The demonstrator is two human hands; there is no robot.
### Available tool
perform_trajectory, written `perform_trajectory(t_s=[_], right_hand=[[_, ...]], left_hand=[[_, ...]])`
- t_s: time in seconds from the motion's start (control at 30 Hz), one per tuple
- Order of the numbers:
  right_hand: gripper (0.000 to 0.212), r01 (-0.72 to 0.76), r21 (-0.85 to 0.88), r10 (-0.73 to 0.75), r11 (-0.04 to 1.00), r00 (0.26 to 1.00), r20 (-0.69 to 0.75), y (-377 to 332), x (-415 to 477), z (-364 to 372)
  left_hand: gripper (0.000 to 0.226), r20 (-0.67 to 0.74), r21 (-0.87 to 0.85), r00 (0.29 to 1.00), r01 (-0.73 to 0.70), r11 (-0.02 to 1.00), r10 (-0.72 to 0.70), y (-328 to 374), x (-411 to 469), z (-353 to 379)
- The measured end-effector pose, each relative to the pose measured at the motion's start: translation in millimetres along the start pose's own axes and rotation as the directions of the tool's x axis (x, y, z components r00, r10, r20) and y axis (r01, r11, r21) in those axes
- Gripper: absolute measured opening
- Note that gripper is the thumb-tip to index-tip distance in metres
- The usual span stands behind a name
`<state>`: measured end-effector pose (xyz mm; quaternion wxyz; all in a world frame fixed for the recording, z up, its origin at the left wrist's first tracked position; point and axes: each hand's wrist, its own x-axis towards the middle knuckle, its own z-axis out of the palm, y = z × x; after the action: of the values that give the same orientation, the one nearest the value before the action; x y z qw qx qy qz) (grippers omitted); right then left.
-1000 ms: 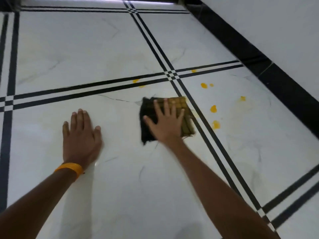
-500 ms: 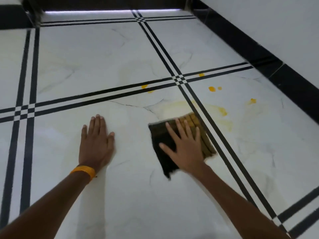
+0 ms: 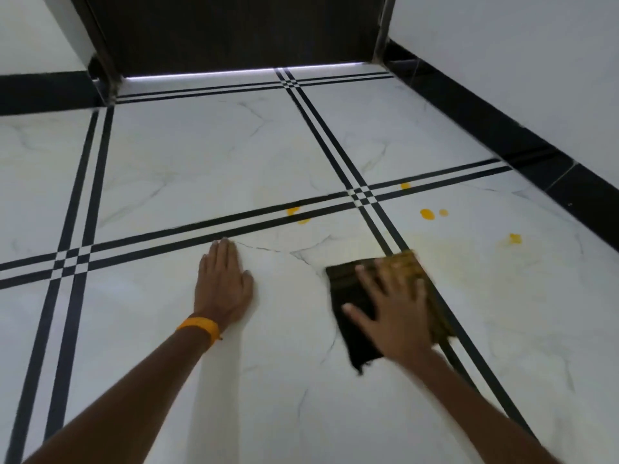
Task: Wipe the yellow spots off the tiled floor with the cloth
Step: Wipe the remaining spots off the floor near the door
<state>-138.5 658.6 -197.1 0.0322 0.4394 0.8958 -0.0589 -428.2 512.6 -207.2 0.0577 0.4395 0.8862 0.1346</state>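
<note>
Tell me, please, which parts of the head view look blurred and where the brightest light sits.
Head view: the right hand and the cloth under it are motion-blurred; the left hand on the floor is sharp; the brightest light is a strip under the dark door.

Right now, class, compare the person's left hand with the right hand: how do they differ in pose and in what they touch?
The left hand lies on bare floor; the right hand presses on the cloth. The left hand's fingers lie close together; the right hand's are spread wide. The left wrist wears an orange band; the right wrist shows none. Both are open, palm down.
</note>
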Motion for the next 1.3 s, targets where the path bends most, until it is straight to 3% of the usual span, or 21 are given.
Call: perform_trajectory(t_s=[0.1,0.17,0.23,0.3,0.37,0.43,0.5,0.57,0.63,0.73,0.8,0.93,1.0,1.07,1.13,1.2,1.3], right_hand=[[0.101,-0.29,0.031,0.291,0.957,0.956,-0.041,57,75,-14],[0.096,-0.344,0.058,0.346,0.937,0.938,-0.033,37,131,-18],[0.089,-0.235,0.046,0.235,0.971,0.972,0.002,-18,151,-16],[0.086,-0.025,0.046,0.024,0.999,1.0,0.018,-65,129,-7],[0.084,0.115,0.034,-0.115,0.993,0.993,0.016,-65,91,-1],[0.085,0.08,0.029,-0.08,0.996,0.997,0.008,-30,87,-6],[0.088,-0.082,0.012,0.082,0.997,0.996,-0.032,2,134,-12],[0.088,-0.239,0.047,0.24,0.97,0.97,-0.025,-11,197,-25],[0.084,-0.148,0.05,0.147,0.988,0.989,0.022,-64,219,-25],[0.083,0.194,-0.004,-0.194,0.981,0.98,0.05,-107,178,-9],[0.086,0.156,-0.015,-0.155,0.988,0.988,0.023,-72,168,-12],[0.088,-0.162,0.016,0.162,0.987,0.987,0.009,-49,239,-24],[0.086,-0.117,0.041,0.115,0.992,0.993,0.031,-98,253,-24],[0.084,0.078,0.053,-0.081,0.995,0.995,0.056,-144,235,-19],[0.084,0.228,0.028,-0.229,0.973,0.972,0.055,-143,196,-13],[0.085,0.21,0.008,-0.21,0.978,0.977,0.035,-110,181,-11],[0.088,0.01,0.028,-0.01,1.0,1.0,-0.002,-78,236,-22]], left_hand=[[0.082,-0.081,0.03,0.996,0.031,0.999,-0.028,10,28,13],[0.08,-0.07,0.065,0.998,0.016,0.998,-0.012,10,40,17],[0.079,-0.065,0.08,0.998,-0.003,0.997,0.008,10,44,20],[0.079,-0.051,0.059,0.999,0.003,0.998,0.0,7,38,19],[0.078,-0.038,0.047,0.999,0.007,0.999,-0.006,11,40,16],[0.077,-0.042,0.05,0.999,0.008,0.999,-0.006,13,42,15],[0.076,-0.041,0.061,0.999,0.011,0.998,-0.008,13,46,14],[0.075,-0.04,0.07,0.999,0.008,0.998,-0.005,11,45,15],[0.075,-0.035,0.074,0.999,0.003,0.997,0.0,8,45,14],[0.075,-0.033,0.054,0.999,0.005,0.999,-0.003,13,45,14],[0.075,-0.022,0.049,1.0,0.005,0.999,-0.004,15,47,14],[0.075,-0.004,0.081,1.0,0.009,0.997,-0.009,10,47,15],[0.075,0.001,0.073,1.0,-0.001,0.997,0.001,11,46,15],[0.076,-0.011,0.067,1.0,0.005,0.998,-0.004,11,47,14],[0.076,-0.007,0.068,1.0,0.007,0.998,-0.006,13,50,13],[0.075,-0.012,0.071,1.0,0.012,0.997,-0.011,14,51,12],[0.076,-0.004,0.086,1.0,0.009,0.996,-0.009,11,53,13]])
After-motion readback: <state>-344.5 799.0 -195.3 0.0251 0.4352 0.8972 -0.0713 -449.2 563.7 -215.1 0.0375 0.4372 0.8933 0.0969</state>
